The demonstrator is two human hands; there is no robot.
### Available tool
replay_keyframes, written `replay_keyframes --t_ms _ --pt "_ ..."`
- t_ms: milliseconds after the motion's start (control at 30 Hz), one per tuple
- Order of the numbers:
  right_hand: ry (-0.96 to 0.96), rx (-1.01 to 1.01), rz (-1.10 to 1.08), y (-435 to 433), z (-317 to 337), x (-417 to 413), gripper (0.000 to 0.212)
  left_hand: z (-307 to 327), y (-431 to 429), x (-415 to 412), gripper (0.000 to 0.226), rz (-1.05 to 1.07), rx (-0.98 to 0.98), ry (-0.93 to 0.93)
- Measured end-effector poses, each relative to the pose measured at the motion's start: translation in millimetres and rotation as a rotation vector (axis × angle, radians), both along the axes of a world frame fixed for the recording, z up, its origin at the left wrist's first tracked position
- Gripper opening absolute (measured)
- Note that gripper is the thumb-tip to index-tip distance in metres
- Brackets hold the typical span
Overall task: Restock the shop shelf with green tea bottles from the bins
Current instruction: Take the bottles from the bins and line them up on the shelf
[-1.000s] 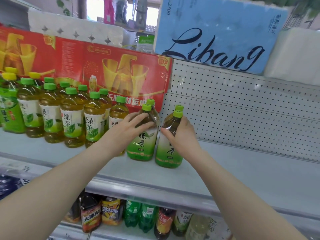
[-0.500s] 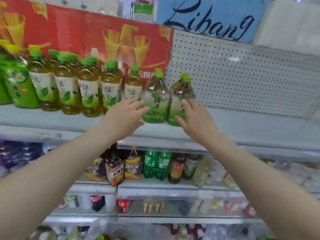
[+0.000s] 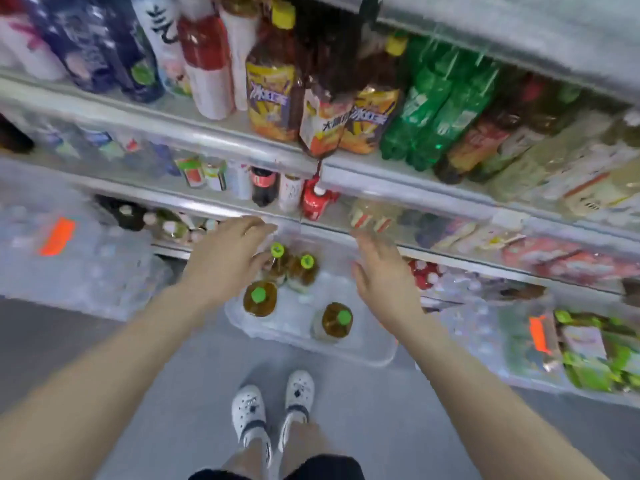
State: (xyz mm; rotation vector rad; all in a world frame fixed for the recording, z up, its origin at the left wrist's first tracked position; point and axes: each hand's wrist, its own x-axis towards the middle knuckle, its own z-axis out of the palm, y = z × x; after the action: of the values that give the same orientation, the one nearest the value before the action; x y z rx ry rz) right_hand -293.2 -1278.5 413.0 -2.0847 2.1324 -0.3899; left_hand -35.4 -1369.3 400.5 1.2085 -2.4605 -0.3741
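Below me, both hands hover empty over a clear, round-cornered plastic bin (image 3: pixel 382 355) on the smooth grey floor (image 3: pixel 166 393): left hand (image 3: pixel 225 261) fingers loosely curved, right hand (image 3: pixel 381 275) fingers spread wide. Four amber green tea bottles (image 3: pixel 259 301) with lime caps stand inside, two huddled at eleven o'clock, one at nine, one at five.

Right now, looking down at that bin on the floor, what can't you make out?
All head view:
- Labels of bottles in the clear bin: seen from above, only caps and shoulders show.
- Whether the left hand touches the rear bottle: fingers overlap it, blurred.
- Anything under that hand: hidden.
- The shelf being restocked: beyond the top edge.
- Print on the right-hand packs: motion blur.
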Motion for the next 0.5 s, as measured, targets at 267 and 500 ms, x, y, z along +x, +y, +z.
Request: replay_keyframes --t_ms 267,500 --pt "-0.131 0.469 -0.005 -42.3 -150.6 4.4 0.074 -169.4 41.4 -4.3 0.061 -0.006 0.166 0.009" --pt "-0.368 0.484 -0.001 -80.5 -229.3 2.0 0.059 -230.4 39.9 -17.6 0.051 -0.004 0.213 -0.069"
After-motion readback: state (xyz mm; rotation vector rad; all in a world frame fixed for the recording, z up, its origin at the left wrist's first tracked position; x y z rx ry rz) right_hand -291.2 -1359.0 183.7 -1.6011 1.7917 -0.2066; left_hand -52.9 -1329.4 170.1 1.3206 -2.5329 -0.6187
